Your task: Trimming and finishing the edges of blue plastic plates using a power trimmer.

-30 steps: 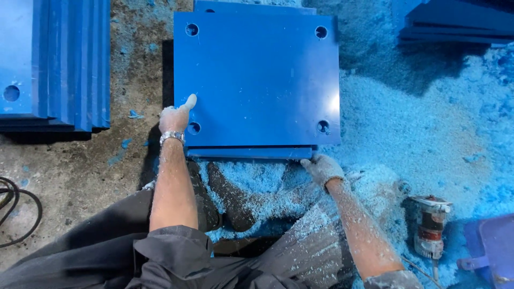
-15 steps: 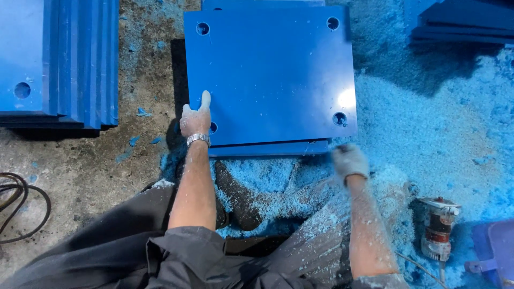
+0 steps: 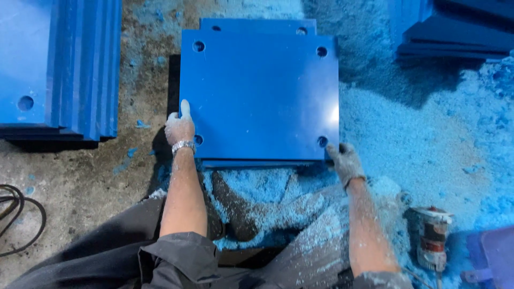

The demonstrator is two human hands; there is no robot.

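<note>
Left hand (image 3: 180,127) grips the blue plate (image 3: 259,96) at its left edge, right hand (image 3: 345,160) clamps its near-right corner; a lower plate (image 3: 257,24) peeks out, mostly hidden.

There are two hands, a left hand (image 3: 180,128) and a right hand (image 3: 345,159). The top flat blue square plastic plate (image 3: 259,93) has four round holes, and one more plate peeks out under it. Two stacks of blue plates sit apart. One small round power tool (image 3: 432,235), one black cable (image 3: 16,214)
</note>
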